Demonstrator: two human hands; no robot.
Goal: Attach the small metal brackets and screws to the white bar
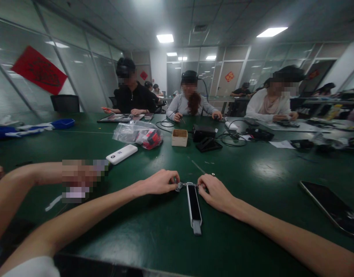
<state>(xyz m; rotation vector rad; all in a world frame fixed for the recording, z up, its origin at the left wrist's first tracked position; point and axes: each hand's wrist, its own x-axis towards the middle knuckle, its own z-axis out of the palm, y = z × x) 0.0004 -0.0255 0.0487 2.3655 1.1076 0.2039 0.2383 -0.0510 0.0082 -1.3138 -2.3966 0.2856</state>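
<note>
On the green table in front of me lies a slim stick-shaped device (pixel 195 202) with a black face, a silver-white frame and a flat grey end piece (pixel 197 227) pointing toward me. My left hand (pixel 162 181) is at the device's far end on the left, fingers pinched around a small grey, crumpled-looking piece (pixel 179 187). Across from it, my right hand (pixel 214 191) has its fingertips pressed together beside the device's upper right corner. What the right fingertips grip is hidden. A thin light-coloured part spans the gap between both hands at the device's top.
At left, another person's forearm (pixel 47 173) reaches in near a white power bank (pixel 122 154). Farther back are a plastic bag with red items (pixel 149 137), a small box (pixel 179 138), a black stand (pixel 208 144) and cables. A phone (pixel 333 206) lies at right. Several people sit opposite.
</note>
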